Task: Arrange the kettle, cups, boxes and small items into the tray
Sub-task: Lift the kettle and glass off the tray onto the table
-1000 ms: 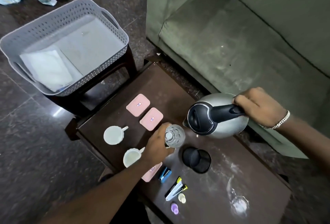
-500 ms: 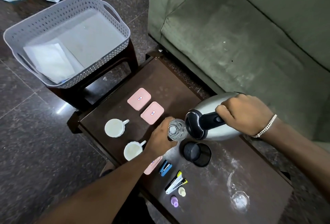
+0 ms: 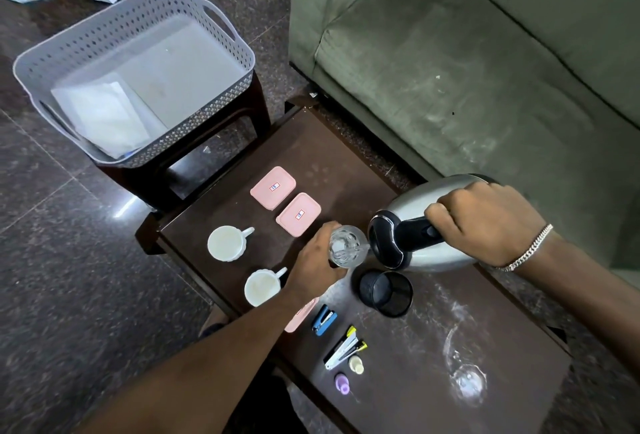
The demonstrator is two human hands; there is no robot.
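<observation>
My right hand (image 3: 485, 222) grips the black handle of the steel kettle (image 3: 412, 205), tilted with its spout over a clear glass (image 3: 346, 243); water runs into the glass. My left hand (image 3: 317, 264) is wrapped around that glass on the dark table (image 3: 346, 160). Two white cups (image 3: 227, 243) (image 3: 261, 286) stand left of my left hand. Two pink boxes (image 3: 273, 188) (image 3: 298, 214) lie behind them; a third pink box (image 3: 301, 317) is partly hidden under my forearm. The grey perforated tray (image 3: 138, 21) sits on a stool at the far left, with white paper inside.
A black mesh cup (image 3: 386, 293) stands beside the glass. A blue stapler (image 3: 323, 319), markers (image 3: 344, 347), and two small bottles (image 3: 356, 364) (image 3: 342, 383) lie near the table's front. A second clear glass (image 3: 467, 381) lies at the right. A green sofa (image 3: 485, 53) borders the table.
My right hand has tipped the kettle further down toward the glass, and water now pours in. My left hand has stayed on the glass.
</observation>
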